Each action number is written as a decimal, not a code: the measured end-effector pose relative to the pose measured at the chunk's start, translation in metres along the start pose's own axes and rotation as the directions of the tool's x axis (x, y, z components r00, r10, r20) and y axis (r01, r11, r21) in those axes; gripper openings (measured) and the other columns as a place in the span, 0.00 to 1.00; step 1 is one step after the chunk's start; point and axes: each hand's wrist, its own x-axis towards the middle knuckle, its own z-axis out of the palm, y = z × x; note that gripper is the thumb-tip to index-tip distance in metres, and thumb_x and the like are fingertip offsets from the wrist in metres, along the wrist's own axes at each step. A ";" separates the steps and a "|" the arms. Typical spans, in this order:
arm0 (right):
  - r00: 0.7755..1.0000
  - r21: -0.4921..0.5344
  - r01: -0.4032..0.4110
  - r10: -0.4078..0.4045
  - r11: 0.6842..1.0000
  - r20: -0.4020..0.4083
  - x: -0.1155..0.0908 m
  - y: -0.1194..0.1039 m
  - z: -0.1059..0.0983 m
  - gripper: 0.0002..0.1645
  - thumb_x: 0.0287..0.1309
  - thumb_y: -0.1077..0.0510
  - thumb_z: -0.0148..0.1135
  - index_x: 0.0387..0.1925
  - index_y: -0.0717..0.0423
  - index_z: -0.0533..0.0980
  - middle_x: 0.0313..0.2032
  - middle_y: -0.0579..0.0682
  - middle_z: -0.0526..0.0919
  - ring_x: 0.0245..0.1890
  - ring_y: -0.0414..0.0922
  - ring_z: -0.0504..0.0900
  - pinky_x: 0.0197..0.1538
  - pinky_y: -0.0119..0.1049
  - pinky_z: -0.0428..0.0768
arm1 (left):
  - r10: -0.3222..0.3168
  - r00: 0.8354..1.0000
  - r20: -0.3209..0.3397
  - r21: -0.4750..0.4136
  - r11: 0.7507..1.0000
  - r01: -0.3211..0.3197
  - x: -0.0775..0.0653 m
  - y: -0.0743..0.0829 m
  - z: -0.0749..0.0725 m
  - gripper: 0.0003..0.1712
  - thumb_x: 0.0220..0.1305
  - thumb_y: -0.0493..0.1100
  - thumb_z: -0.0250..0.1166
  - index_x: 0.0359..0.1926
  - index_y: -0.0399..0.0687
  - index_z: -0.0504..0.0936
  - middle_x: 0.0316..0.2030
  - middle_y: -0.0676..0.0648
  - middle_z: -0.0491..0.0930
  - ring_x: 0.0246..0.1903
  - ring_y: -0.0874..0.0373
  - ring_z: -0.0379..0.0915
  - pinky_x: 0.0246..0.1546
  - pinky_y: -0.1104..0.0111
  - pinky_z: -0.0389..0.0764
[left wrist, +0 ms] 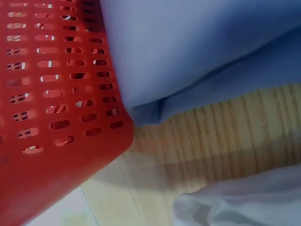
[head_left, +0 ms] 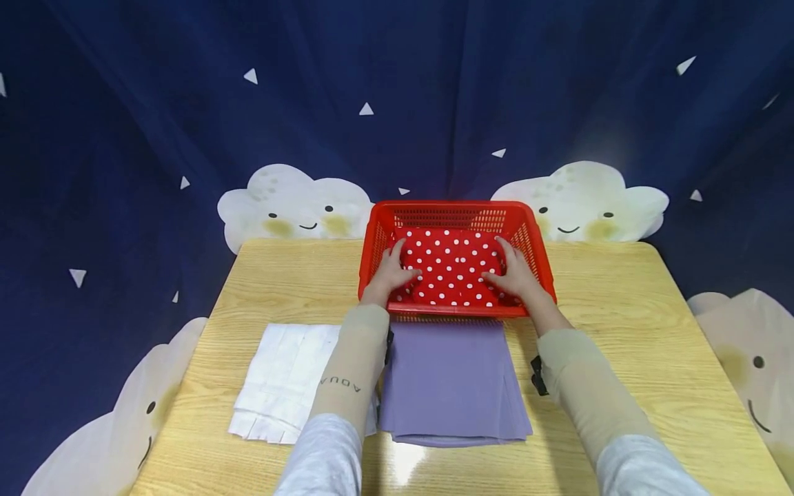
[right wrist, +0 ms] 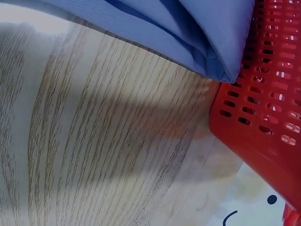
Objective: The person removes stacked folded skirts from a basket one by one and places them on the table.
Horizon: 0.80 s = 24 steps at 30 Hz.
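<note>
A red plastic basket [head_left: 449, 311] with slotted walls stands at the back of the table. Inside it lies a red cloth with white dots [head_left: 443, 265], spread fairly flat. My left hand [head_left: 392, 272] reaches over the basket's near left side, thumb and fingers spread at the cloth's left edge. Opposite it, my right hand [head_left: 515, 272] is likewise spread at the cloth's right edge. Neither hand is curled round anything. Both wrist views show the basket's outer wall [left wrist: 56, 94] beside purple cloth [right wrist: 207, 37], with the hands themselves out of frame.
A folded purple cloth [head_left: 449, 386] lies in front of the basket, close against its near wall. To its left is a folded white cloth [head_left: 282, 379], partly behind my left forearm. The wooden table [head_left: 626, 310] meets a dark blue curtain [head_left: 422, 83] at the back.
</note>
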 end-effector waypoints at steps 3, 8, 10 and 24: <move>0.999 0.029 -0.013 0.012 0.999 0.030 0.001 0.001 0.000 0.57 0.50 0.52 0.65 0.70 0.55 0.39 0.63 0.68 0.54 0.62 0.63 0.53 0.61 0.59 0.57 | -0.069 0.997 0.039 -0.025 0.997 0.070 -0.002 0.002 -0.001 0.50 0.52 0.50 0.65 0.70 0.60 0.44 0.65 0.39 0.50 0.61 0.45 0.50 0.57 0.50 0.65; 0.997 0.080 -0.052 0.047 0.995 0.068 0.001 0.003 -0.002 0.57 0.50 0.53 0.65 0.70 0.58 0.37 0.64 0.68 0.54 0.62 0.62 0.54 0.63 0.57 0.55 | -0.134 0.988 0.079 -0.105 0.984 0.142 -0.004 0.005 -0.003 0.50 0.52 0.50 0.64 0.70 0.61 0.44 0.64 0.40 0.56 0.59 0.45 0.53 0.57 0.51 0.64; 0.993 0.084 -0.085 0.078 0.993 0.084 0.001 0.003 -0.002 0.57 0.51 0.51 0.64 0.70 0.56 0.36 0.64 0.68 0.53 0.62 0.63 0.55 0.63 0.58 0.55 | -0.145 0.986 0.079 -0.145 0.977 0.156 -0.004 0.006 -0.003 0.49 0.53 0.49 0.64 0.70 0.62 0.45 0.63 0.40 0.58 0.58 0.45 0.56 0.57 0.51 0.65; 0.961 0.173 -0.192 0.149 0.966 0.231 -0.001 0.001 -0.003 0.55 0.55 0.51 0.59 0.70 0.52 0.34 0.65 0.69 0.47 0.62 0.65 0.50 0.63 0.58 0.54 | -0.167 0.974 0.153 -0.203 0.959 0.196 -0.001 0.003 0.000 0.50 0.50 0.47 0.66 0.70 0.66 0.47 0.62 0.43 0.58 0.58 0.46 0.55 0.53 0.55 0.71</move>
